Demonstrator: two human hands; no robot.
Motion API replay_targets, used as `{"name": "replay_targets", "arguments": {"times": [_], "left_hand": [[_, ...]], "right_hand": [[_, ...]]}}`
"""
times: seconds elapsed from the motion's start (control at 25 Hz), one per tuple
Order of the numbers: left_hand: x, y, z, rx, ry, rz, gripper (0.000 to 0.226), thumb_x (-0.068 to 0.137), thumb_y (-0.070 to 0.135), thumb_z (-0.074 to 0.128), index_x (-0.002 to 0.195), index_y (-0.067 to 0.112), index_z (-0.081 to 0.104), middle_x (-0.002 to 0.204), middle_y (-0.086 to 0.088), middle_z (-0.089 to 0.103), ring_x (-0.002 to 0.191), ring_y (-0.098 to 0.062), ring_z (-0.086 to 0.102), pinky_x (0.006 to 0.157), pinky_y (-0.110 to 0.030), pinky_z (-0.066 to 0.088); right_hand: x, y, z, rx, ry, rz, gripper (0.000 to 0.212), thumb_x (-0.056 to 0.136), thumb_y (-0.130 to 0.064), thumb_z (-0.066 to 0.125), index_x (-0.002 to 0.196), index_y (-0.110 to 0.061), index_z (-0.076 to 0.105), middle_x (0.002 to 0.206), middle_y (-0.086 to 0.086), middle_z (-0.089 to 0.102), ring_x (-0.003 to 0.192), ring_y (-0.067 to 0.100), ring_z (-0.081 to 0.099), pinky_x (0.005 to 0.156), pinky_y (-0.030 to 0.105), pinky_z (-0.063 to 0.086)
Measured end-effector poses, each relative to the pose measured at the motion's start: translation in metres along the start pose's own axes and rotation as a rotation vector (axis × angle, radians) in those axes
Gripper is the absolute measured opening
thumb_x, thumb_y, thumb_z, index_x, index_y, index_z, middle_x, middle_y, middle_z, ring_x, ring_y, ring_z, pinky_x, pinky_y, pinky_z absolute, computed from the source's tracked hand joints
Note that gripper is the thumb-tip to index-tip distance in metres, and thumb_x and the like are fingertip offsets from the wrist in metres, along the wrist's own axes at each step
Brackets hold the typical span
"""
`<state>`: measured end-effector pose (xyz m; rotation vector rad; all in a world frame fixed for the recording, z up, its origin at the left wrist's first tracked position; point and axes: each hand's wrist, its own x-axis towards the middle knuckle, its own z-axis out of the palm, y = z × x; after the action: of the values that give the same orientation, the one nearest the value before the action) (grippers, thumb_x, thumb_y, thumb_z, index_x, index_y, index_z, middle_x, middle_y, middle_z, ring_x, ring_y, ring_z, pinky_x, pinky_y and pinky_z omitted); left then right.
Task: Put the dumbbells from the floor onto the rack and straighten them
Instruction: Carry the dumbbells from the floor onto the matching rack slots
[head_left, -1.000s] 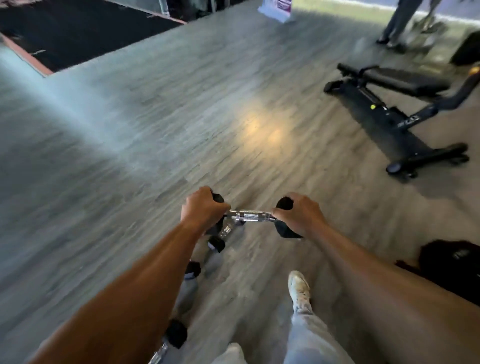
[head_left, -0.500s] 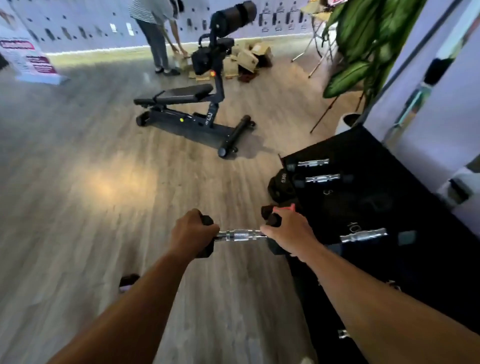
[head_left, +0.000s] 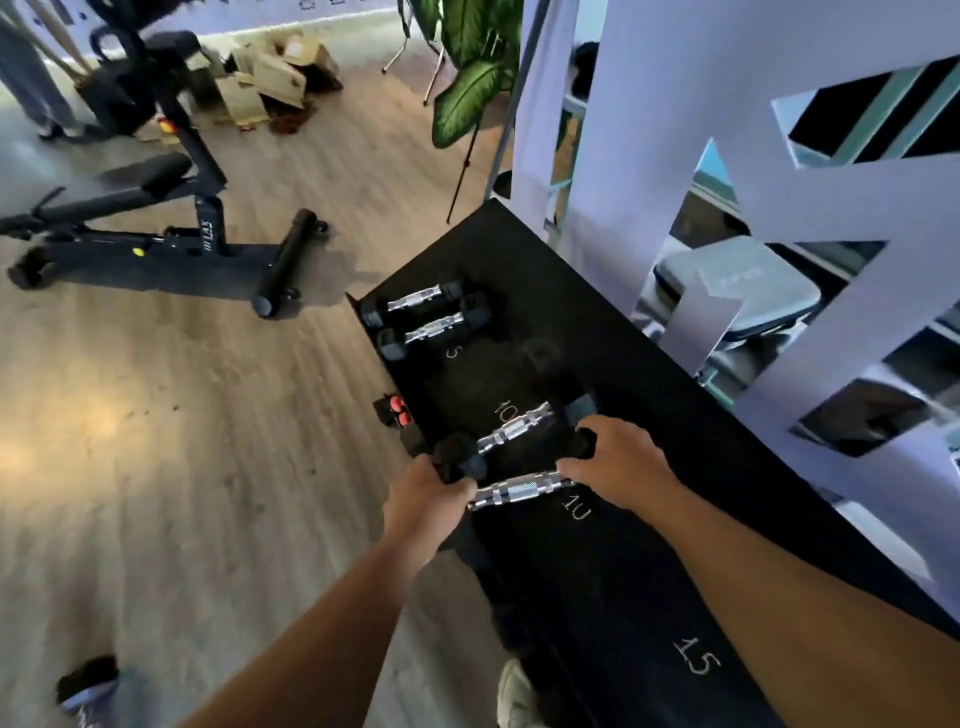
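left hand (head_left: 426, 501) fingers curled round dumbbell (head_left: 522, 491) left head | right hand (head_left: 618, 467) grips right head | dumbbell over rack (head_left: 623, 597) beside "10" mark

Bare rack (head_left: 613, 587) surface lies open near the carried dumbbell (head_left: 519, 491), while another dumbbell (head_left: 514, 428) crowds it just beyond.

Held dumbbell (head_left: 522, 491) ends hidden under both hands, bench (head_left: 130, 208) cut off left, floor dumbbell (head_left: 88, 686) blurred
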<state>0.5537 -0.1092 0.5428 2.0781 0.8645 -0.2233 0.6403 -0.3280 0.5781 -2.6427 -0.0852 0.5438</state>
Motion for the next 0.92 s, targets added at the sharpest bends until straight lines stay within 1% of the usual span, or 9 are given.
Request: {"name": "replay_targets", "arguments": {"times": [0.12,0.2,0.24,0.36,0.52,0.64,0.68,0.8,0.92], "left_hand": [[0.003,0.015,0.039,0.023,-0.034,-0.022,0.033,0.071,0.043,0.069,0.098,0.026,0.062,0.092,0.000,0.066,0.089,-0.029,0.065,0.076,-0.036,0.055],[0.006,0.020,0.059,0.041,-0.054,-0.038,0.032,0.073,0.042,0.069,0.099,0.025,0.063,0.095,-0.001,0.066,0.092,-0.029,0.064,0.076,-0.035,0.052],[0.007,0.021,0.069,0.030,-0.067,-0.054,0.030,0.073,0.042,0.069,0.098,0.025,0.063,0.094,0.000,0.067,0.092,-0.029,0.064,0.076,-0.035,0.051],[0.015,0.023,0.089,0.034,-0.090,-0.103,0.025,0.075,0.039,0.067,0.093,0.023,0.067,0.090,-0.001,0.069,0.088,-0.028,0.066,0.074,-0.034,0.054],[0.034,0.024,0.102,0.240,-0.134,-0.072,0.021,0.083,0.037,0.064,0.091,0.017,0.067,0.082,-0.003,0.067,0.085,-0.028,0.066,0.075,-0.035,0.052],[0.039,0.017,0.109,0.420,-0.174,-0.026,0.021,0.090,0.036,0.058,0.083,0.015,0.060,0.070,0.001,0.054,0.098,-0.033,0.064,0.080,-0.034,0.043],[0.041,0.014,0.110,0.451,-0.180,-0.032,0.022,0.089,0.038,0.057,0.083,0.016,0.059,0.071,0.001,0.054,0.102,-0.034,0.063,0.079,-0.033,0.042],[0.047,0.009,0.101,0.473,-0.192,-0.061,0.030,0.081,0.045,0.065,0.095,0.018,0.069,0.086,-0.003,0.068,0.096,-0.031,0.066,0.071,-0.036,0.052],[0.045,0.011,0.090,0.507,-0.128,-0.026,0.035,0.083,0.047,0.066,0.107,0.021,0.069,0.096,-0.002,0.068,0.105,-0.030,0.065,0.075,-0.038,0.054]], "right_hand": [[0.009,0.037,-0.007,-0.002,-0.009,0.068,0.067,0.076,-0.053,0.075,0.134,-0.030,0.053,0.114,0.001,0.060,0.091,0.020,0.062,0.064,0.030,0.045],[0.017,0.053,-0.007,0.001,0.003,0.113,0.066,0.074,-0.052,0.076,0.132,-0.031,0.053,0.108,-0.001,0.060,0.082,0.018,0.063,0.060,0.029,0.048],[0.022,0.057,-0.007,-0.010,0.007,0.129,0.067,0.073,-0.052,0.076,0.133,-0.032,0.053,0.109,-0.001,0.060,0.081,0.018,0.064,0.061,0.030,0.051],[0.039,0.065,-0.004,-0.050,-0.007,0.158,0.070,0.074,-0.047,0.077,0.137,-0.031,0.052,0.119,0.003,0.059,0.091,0.024,0.065,0.070,0.035,0.055],[0.057,0.063,0.002,-0.106,-0.042,0.159,0.058,0.079,-0.040,0.073,0.131,-0.027,0.051,0.122,0.007,0.054,0.098,0.033,0.062,0.068,0.035,0.044],[0.057,0.057,0.009,-0.184,-0.052,0.148,0.055,0.082,-0.043,0.071,0.128,-0.026,0.048,0.123,0.008,0.053,0.100,0.035,0.062,0.067,0.036,0.043],[0.056,0.055,0.012,-0.204,-0.054,0.141,0.058,0.083,-0.046,0.071,0.131,-0.027,0.047,0.126,0.008,0.052,0.103,0.035,0.062,0.067,0.037,0.043],[0.055,0.050,0.017,-0.247,-0.061,0.121,0.068,0.084,-0.057,0.068,0.139,-0.027,0.042,0.132,0.009,0.051,0.111,0.036,0.061,0.070,0.037,0.044],[0.056,0.046,0.013,-0.257,-0.097,0.112,0.070,0.087,-0.059,0.065,0.142,-0.024,0.040,0.136,0.011,0.049,0.114,0.038,0.059,0.072,0.038,0.046]]}}
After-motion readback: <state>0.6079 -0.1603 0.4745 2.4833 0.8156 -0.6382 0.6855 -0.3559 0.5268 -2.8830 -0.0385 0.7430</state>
